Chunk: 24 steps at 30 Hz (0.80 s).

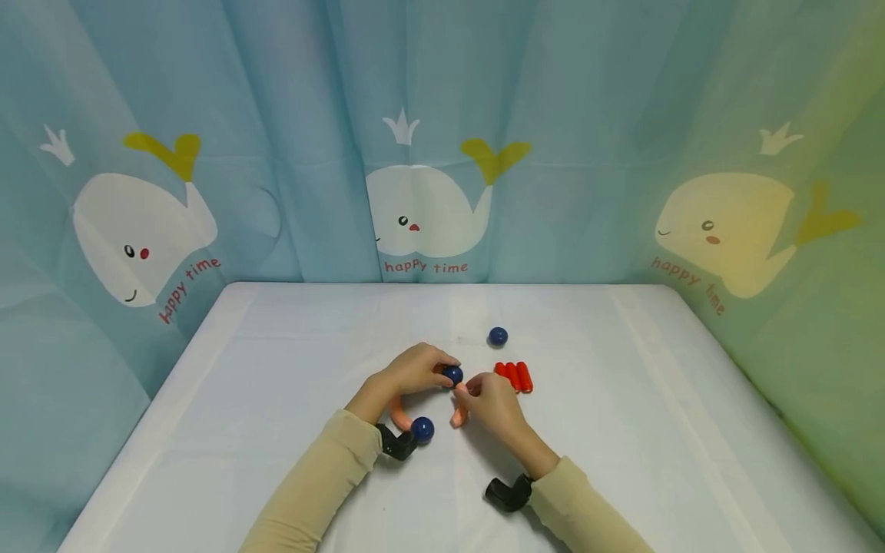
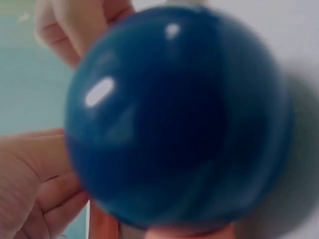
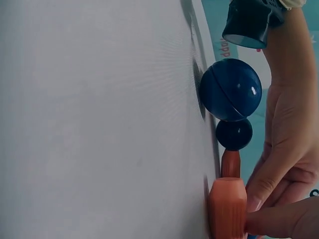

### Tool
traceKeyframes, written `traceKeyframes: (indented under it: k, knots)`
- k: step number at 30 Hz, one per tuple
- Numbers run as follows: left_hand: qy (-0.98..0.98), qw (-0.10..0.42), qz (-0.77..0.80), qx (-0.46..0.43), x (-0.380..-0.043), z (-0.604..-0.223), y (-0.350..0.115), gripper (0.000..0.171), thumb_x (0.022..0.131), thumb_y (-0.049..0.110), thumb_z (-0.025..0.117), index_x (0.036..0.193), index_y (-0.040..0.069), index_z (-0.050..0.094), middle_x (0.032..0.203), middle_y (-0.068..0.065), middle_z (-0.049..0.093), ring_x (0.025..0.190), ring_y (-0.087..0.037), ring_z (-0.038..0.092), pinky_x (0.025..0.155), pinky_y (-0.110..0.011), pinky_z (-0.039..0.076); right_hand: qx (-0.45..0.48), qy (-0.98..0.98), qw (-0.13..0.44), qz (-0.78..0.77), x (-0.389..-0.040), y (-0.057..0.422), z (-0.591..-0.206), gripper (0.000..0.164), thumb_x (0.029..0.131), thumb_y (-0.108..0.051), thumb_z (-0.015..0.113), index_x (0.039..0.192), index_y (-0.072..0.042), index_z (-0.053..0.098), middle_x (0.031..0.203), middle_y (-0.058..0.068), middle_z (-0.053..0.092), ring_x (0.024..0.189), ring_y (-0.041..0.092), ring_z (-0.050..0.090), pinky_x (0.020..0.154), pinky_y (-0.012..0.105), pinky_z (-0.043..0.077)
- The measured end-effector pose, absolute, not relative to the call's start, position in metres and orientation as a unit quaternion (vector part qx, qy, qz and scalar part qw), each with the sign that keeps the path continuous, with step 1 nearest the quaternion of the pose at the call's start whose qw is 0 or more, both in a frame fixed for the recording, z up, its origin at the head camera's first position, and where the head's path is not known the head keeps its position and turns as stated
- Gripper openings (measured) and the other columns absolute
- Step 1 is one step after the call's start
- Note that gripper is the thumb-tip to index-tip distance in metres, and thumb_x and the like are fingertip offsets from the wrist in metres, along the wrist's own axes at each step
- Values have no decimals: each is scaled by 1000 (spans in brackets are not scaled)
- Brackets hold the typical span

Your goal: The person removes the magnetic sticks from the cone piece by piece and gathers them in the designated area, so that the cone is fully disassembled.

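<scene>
A blue ball (image 1: 453, 375) sits pinched between thumb and fingers of the left hand (image 1: 418, 369); the right hand (image 1: 495, 401) apparently pinches a curved orange stick (image 1: 461, 412). Both hands slant inward.

Three blue balls (image 1: 422, 430), three red rods (image 1: 525, 377), two orange curves (image 1: 400, 415).

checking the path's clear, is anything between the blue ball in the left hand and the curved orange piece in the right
Nothing visible: the blue ball in the left hand sits at the far end of the curved orange piece that the right hand pinches. The red sticks lie off to the right.
</scene>
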<state>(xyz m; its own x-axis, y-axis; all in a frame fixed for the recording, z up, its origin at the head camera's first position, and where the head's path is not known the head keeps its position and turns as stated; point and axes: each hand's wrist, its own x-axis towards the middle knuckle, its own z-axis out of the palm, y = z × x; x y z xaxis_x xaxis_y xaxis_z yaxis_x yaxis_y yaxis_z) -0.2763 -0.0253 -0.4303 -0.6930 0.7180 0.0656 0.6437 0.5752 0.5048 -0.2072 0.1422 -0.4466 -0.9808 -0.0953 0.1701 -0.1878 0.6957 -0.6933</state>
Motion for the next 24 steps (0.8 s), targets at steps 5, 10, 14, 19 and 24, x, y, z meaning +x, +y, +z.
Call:
traceKeyframes:
  k: [5, 10, 14, 19, 24]
  knots:
    - [884, 60, 246, 394, -276, -432, -23, 35, 84, 18, 68, 116, 5, 64, 110, -3, 65, 101, -14, 58, 87, -27, 44, 70, -927, 65, 362, -208, 142, -443, 16, 80, -10, 69, 67, -1, 67, 54, -2, 57, 51, 11, 48, 45, 25, 40]
    - [883, 58, 251, 393, -278, -433, -25, 34, 83, 18, 69, 114, 5, 65, 109, -4, 65, 101, -15, 58, 87, -27, 44, 61, -932, 51, 352, -206, 145, -439, 17, 81, -9, 67, 65, -1, 67, 48, -4, 52, 47, 13, 46, 43, 26, 37]
    - [882, 62, 267, 384, -278, -435, -28, 34, 83, 18, 70, 114, 5, 65, 109, -3, 65, 99, -14, 59, 86, -27, 44, 57, -934, 62, 347, -205, 151, -434, 14, 81, -10, 68, 72, 1, 70, 54, -2, 57, 52, 13, 48, 46, 26, 40]
    - [872, 72, 297, 382, -275, -441, -27, 35, 82, 17, 70, 114, 5, 65, 109, -3, 65, 90, -7, 57, 80, -23, 45, 55, -937, 72, 336, -204, 161, -429, 13, 80, -10, 68, 70, -1, 70, 55, -3, 59, 52, 11, 47, 47, 26, 38]
    - [865, 79, 304, 392, -273, -443, -21, 36, 82, 18, 71, 115, 5, 65, 109, -2, 65, 94, -5, 57, 81, -21, 44, 33, -935, 65, 347, -205, 172, -421, 14, 81, -11, 67, 70, -2, 71, 51, -3, 58, 51, 12, 45, 46, 26, 35]
